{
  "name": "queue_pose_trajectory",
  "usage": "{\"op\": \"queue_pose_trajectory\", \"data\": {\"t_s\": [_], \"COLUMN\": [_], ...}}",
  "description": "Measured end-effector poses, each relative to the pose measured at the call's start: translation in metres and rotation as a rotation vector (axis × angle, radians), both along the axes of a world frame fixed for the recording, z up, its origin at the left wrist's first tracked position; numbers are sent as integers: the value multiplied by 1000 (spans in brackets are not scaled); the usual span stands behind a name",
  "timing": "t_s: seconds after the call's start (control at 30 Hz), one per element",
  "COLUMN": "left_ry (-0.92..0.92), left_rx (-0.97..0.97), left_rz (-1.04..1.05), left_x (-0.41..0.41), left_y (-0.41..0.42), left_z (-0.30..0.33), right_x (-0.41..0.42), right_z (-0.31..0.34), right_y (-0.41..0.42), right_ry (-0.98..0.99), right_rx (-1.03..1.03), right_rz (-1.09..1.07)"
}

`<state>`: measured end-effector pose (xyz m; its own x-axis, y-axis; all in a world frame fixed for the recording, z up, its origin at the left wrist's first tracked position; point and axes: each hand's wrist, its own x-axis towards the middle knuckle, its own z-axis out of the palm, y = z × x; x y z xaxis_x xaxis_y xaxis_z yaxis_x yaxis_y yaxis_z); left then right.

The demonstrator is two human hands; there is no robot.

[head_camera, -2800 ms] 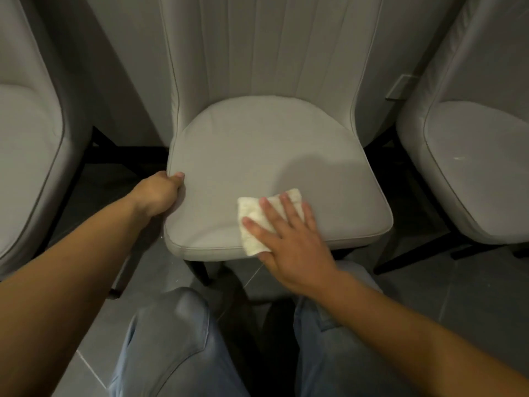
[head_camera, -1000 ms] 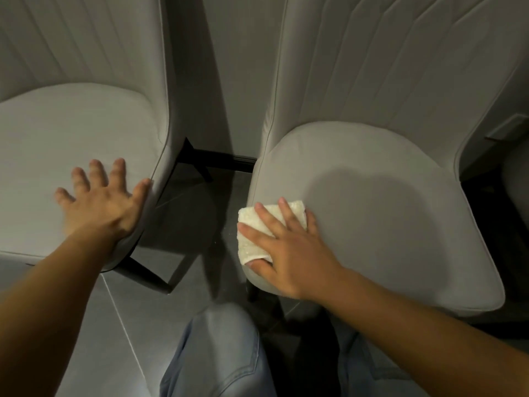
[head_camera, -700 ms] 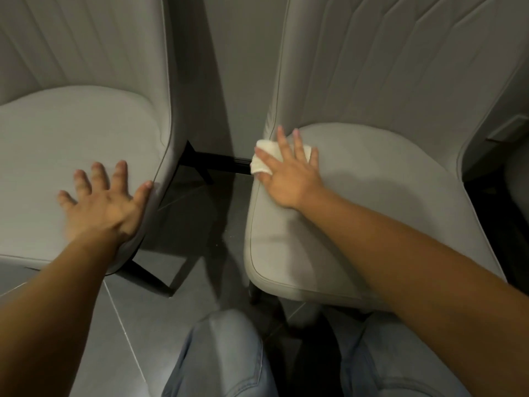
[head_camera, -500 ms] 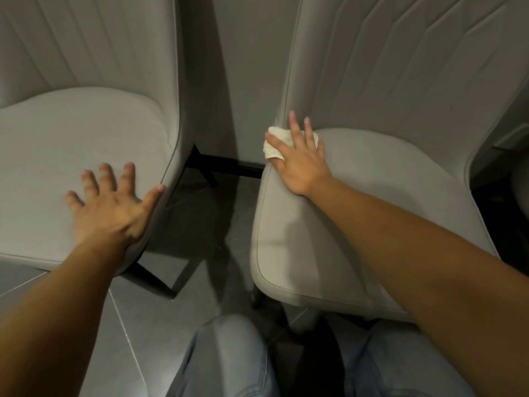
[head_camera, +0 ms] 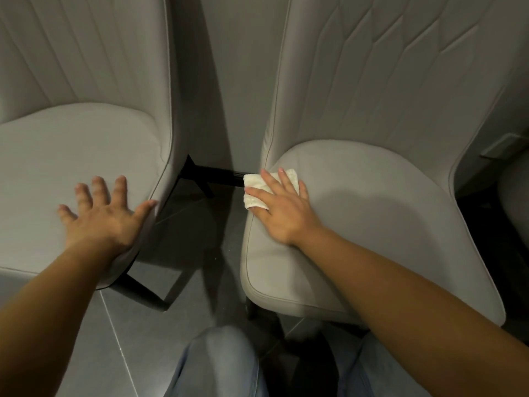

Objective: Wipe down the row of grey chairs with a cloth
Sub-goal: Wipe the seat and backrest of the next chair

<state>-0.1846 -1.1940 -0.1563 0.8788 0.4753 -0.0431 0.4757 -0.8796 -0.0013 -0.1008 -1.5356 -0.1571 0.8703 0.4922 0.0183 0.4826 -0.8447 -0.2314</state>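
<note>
Two grey upholstered chairs are seen side by side on a grey tiled floor (head_camera: 183,282), w/ a gap between them. The left chair (head_camera: 71,156) has vertical stitching on its backrest; the right chair (head_camera: 372,213) has a diamond pattern. Black chair legs (head_camera: 143,293) are visible below. The left hand (head_camera: 106,216) is laid flat on the left chair's seat near its right edge, fingers spread & released. A folded white cloth (head_camera: 257,186) is pressed onto the right seat's back-left corner by the right hand (head_camera: 282,207), fingers straight on top, nothing grasped.
</note>
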Motion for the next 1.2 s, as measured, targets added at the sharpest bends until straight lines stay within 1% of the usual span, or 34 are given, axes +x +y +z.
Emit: {"op": "queue_pose_trajectory", "data": {"t_s": [0.13,0.2,0.23,0.27,0.3,0.33,0.37,0.4,0.43,0.47,0.5,0.53,0.6,0.67,0.73,0.77,0.83,0.9,0.93,1.0,1.03,1.07,1.17,1.2], "left_ry": [147,111,36,-70,-173,-233,-232,-188,-120,-52,-7,16,-2,-9,25,34,13,11,39,124,149,135,-70,-86], "left_rx": [-43,33,33,-19,-117,-243,-383,-527,-655,-726,-723,-668,-537,-498,-497,-485,-455,-449,-464,-554,-576,-563,-396,-396], "left_rz": [80,-45,-134,-205,-240,-235,-194,-127,-56,-11,-7,-25,-41,2,34,40,52,88,126,215,237,234,123,109], "left_x": [10,18,20,20,18,16,14,12,10,6,1,-3,-6,1,10,11,11,15,21,39,46,51,51,53], "left_y": [-23,-60,-84,-110,-136,-161,-184,-204,-221,-236,-248,-259,-271,-270,-267,-266,-267,-266,-261,-247,-243,-244,-257,-259], "left_z": [27,45,51,55,57,58,58,57,53,47,40,34,24,21,22,22,19,20,22,26,26,24,10,9], "right_x": [0,1,2,4,7,10,14,18,21,24,26,26,29,32,40,46,59,72,79,94,102,111,139,148], "right_z": [-6,-5,-2,1,5,11,18,23,28,32,36,39,43,57,75,84,99,113,119,125,126,129,133,131], "right_y": [0,-2,-3,-5,-7,-10,-16,-22,-28,-34,-39,-42,-42,-35,-28,-25,-19,-14,-12,-9,-7,-6,5,9], "right_ry": [-72,-23,42,123,197,272,365,483,607,694,747,776,752,675,474,341,44,-195,-294,-454,-520,-572,-642,-639], "right_rx": [95,241,361,489,594,691,837,1054,1294,1470,1548,1557,1531,1457,1292,1197,981,774,668,472,386,315,94,-11], "right_rz": [-18,-59,-120,-211,-315,-421,-506,-553,-556,-550,-548,-534,-520,-510,-525,-488,-343,-220,-194,-180,-180,-180,-134,-99]}}
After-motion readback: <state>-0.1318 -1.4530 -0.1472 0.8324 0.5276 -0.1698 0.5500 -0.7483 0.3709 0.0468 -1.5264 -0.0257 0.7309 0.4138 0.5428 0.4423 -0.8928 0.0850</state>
